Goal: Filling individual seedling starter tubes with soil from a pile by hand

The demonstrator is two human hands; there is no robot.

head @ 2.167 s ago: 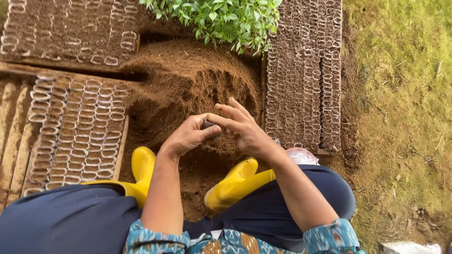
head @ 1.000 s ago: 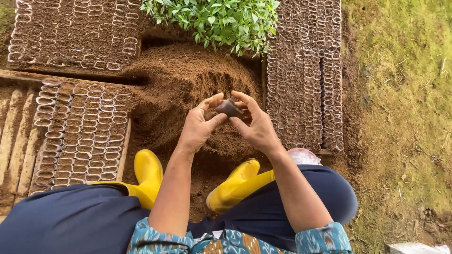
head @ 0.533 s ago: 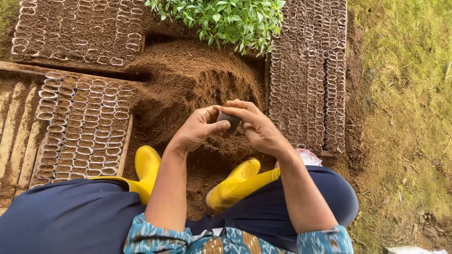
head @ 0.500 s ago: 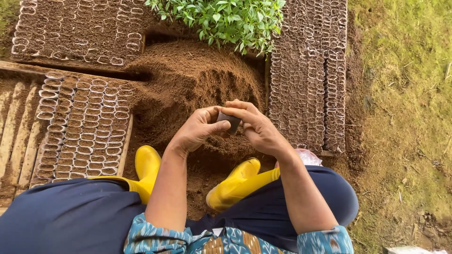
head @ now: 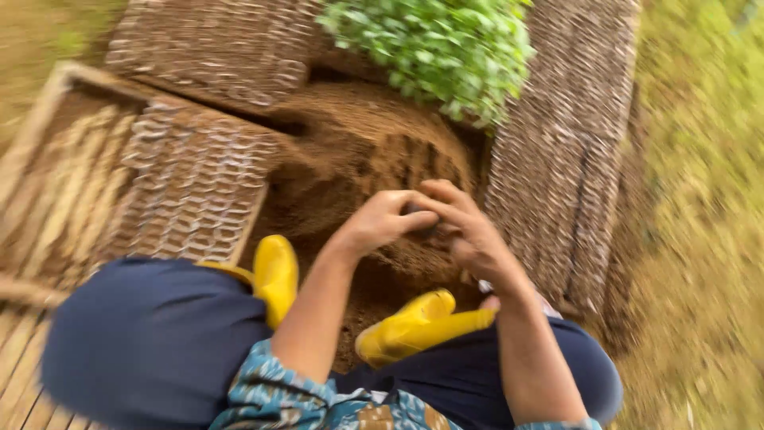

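Observation:
My left hand (head: 380, 224) and my right hand (head: 468, 229) meet over a heap of brown soil (head: 358, 163). Together they grip a small dark seedling bag (head: 419, 210), mostly hidden by the fingers. The picture is blurred by motion, so the bag's shape is hard to make out. My yellow boots (head: 274, 272) rest on the near slope of the heap, just below the hands.
Rows of small soil-filled bags stand to the left (head: 195, 187), at the back left (head: 215, 44) and along the right (head: 561, 151). Green seedlings (head: 434, 48) grow behind the heap. Grass (head: 700, 215) lies to the right, wooden slats (head: 24, 382) at the lower left.
The hands rose from the heap with the dark bag, then sank back towards the soil, still closed on it. The view has tilted and blurred.

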